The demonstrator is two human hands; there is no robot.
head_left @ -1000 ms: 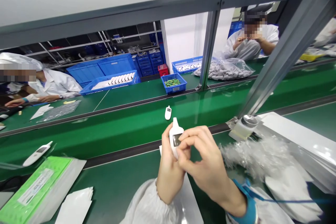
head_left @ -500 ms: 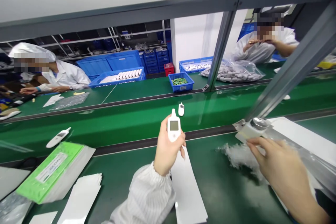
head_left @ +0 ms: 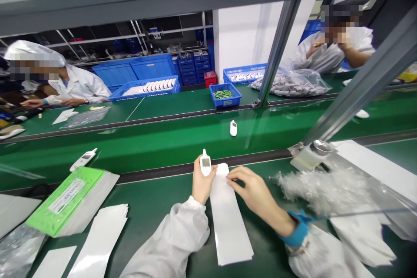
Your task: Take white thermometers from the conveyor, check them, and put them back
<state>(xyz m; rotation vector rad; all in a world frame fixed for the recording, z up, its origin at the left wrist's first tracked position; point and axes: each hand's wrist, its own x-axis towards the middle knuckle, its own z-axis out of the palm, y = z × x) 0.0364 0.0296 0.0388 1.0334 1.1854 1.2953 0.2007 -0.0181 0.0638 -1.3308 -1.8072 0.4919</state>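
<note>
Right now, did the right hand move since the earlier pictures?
Yes. The right hand moved left, away from the round metal fitting at the belt's edge, to the top of the long white strip.

A white handheld digital meter [head_left: 205, 163] stands upright in the left hand [head_left: 202, 182], gripped around its lower body between fingers and thumb. Its narrow tip points up and away from the person, and its small grey rectangular screen faces the camera. Any reading on the screen is too small to tell. Just to the right of that hand, a long white strip [head_left: 228, 221] of paper or thin sheet lies flat on the belt, running lengthwise away from the person. The right hand [head_left: 254, 195] rests on its far end, with the fingertips [head_left: 230, 181] touching the surface. The meter is not touching the strip.
</note>
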